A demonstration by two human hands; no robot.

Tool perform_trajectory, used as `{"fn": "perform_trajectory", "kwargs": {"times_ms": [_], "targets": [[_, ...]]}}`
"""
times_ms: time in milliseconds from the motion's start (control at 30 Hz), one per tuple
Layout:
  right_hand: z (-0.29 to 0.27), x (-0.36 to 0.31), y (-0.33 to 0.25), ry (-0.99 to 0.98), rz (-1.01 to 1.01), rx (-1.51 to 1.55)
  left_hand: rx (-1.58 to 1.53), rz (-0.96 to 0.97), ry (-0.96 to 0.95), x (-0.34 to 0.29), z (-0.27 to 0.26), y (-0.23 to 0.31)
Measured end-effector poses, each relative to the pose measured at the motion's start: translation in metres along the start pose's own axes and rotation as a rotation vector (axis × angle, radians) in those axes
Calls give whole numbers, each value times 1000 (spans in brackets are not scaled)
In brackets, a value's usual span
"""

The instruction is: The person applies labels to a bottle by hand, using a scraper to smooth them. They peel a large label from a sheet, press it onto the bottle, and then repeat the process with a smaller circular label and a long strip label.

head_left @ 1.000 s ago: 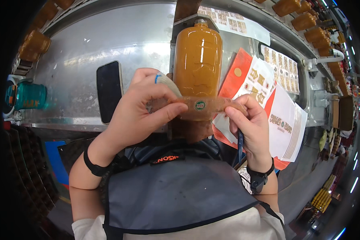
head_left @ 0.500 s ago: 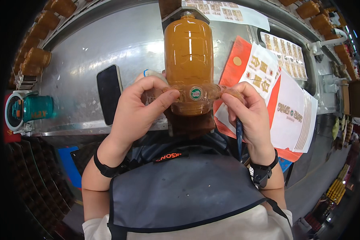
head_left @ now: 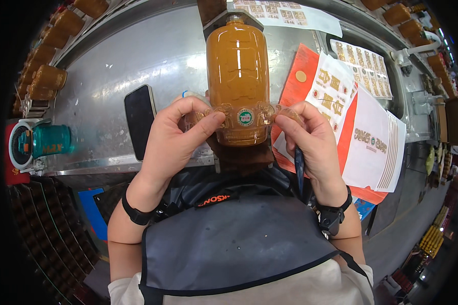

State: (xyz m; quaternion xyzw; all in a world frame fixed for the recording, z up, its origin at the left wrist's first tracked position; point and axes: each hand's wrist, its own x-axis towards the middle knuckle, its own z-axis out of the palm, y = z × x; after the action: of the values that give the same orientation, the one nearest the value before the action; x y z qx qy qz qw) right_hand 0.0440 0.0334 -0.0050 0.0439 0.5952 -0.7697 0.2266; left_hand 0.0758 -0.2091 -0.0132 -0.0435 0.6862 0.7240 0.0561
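Observation:
A large amber-orange bottle [head_left: 237, 66] lies in front of me, its neck pointing away, on a brown stand [head_left: 247, 156]. Across its near end stretches a clear sticker [head_left: 245, 117] with gold patterns and a round green emblem. My left hand [head_left: 175, 140] pinches the sticker's left end between thumb and fingers. At the other end, my right hand [head_left: 315, 140] pinches it the same way. A dark blue pen-like tool [head_left: 299, 173] hangs below the right palm, tucked in the hand. Whether the sticker's middle touches the bottle, I cannot tell.
A black-screened phone [head_left: 139, 122] lies left on the metal table [head_left: 96, 101]. Sticker sheets [head_left: 374, 134] and an orange-red folder [head_left: 301, 77] lie to the right. Far left are a teal bottle [head_left: 53, 140] and several filled orange bottles [head_left: 48, 81]. A white pipe [head_left: 422, 50] curves at upper right.
My right hand has come slightly left and inward with its end of the sticker. The sticker's emblem and gold patterns show more clearly. The whole view has shifted a little.

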Motion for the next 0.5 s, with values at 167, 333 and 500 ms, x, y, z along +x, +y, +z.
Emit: {"fn": "perform_trajectory", "kwargs": {"times_ms": [167, 333, 500], "targets": [[1, 1, 1, 9, -1, -4, -12, -5, -1, 0, 0, 1], [2, 3, 0, 15, 24, -11, -20, -3, 7, 1, 1, 1], [2, 4, 2, 12, 22, -9, -37, -10, 8, 1, 2, 1]]}}
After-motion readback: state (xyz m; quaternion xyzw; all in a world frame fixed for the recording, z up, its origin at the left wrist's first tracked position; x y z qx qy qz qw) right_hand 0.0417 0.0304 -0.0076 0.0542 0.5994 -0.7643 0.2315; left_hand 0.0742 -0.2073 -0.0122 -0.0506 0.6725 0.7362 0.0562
